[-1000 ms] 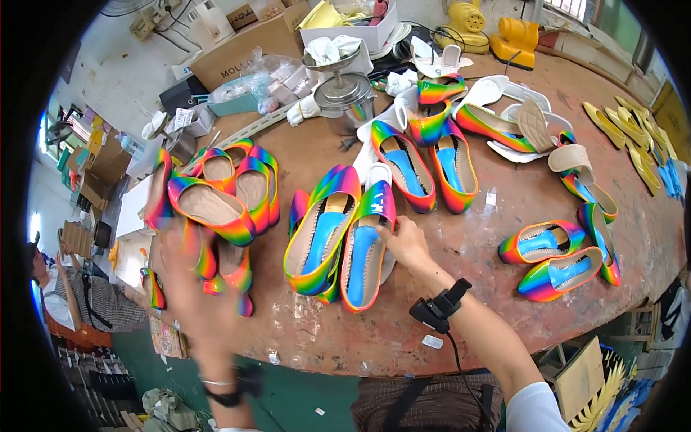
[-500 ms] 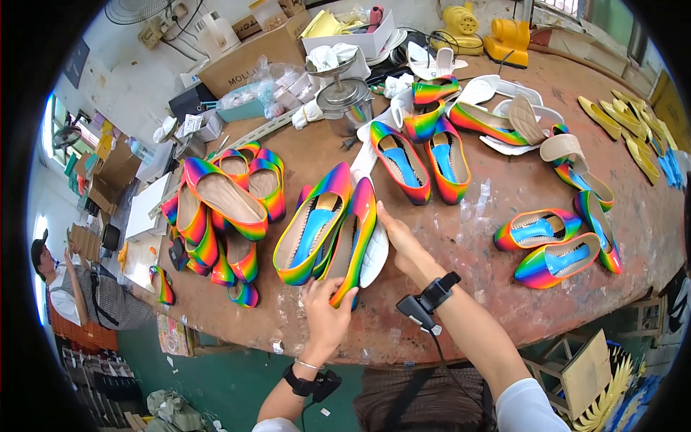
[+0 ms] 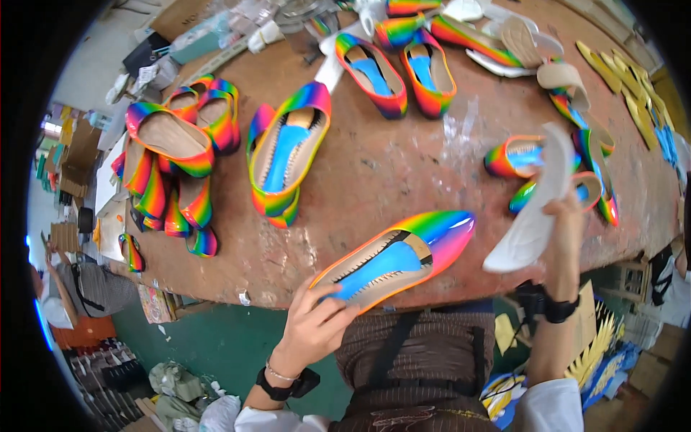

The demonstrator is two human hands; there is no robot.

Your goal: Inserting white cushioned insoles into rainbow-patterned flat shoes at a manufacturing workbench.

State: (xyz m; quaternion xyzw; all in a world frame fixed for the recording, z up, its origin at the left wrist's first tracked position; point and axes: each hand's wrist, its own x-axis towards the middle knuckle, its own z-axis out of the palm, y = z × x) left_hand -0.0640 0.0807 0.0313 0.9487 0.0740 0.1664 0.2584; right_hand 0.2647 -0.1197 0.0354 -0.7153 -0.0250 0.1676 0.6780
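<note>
My left hand grips the heel end of a rainbow pointed flat shoe with a blue insole, held over the near edge of the brown worktable. My right hand holds a white insole upright, to the right of that shoe and apart from it. Another rainbow flat with a blue lining lies on the table beyond my left hand.
A pile of rainbow shoes lies at the table's left. A pair of rainbow flats sits at the back, more rainbow shoes at the right, yellow soles far right. A seated person is at lower left.
My left hand came up and took one rainbow flat, drawing it toward me to the table's near edge. My right hand lifted the white insole away to the right.
</note>
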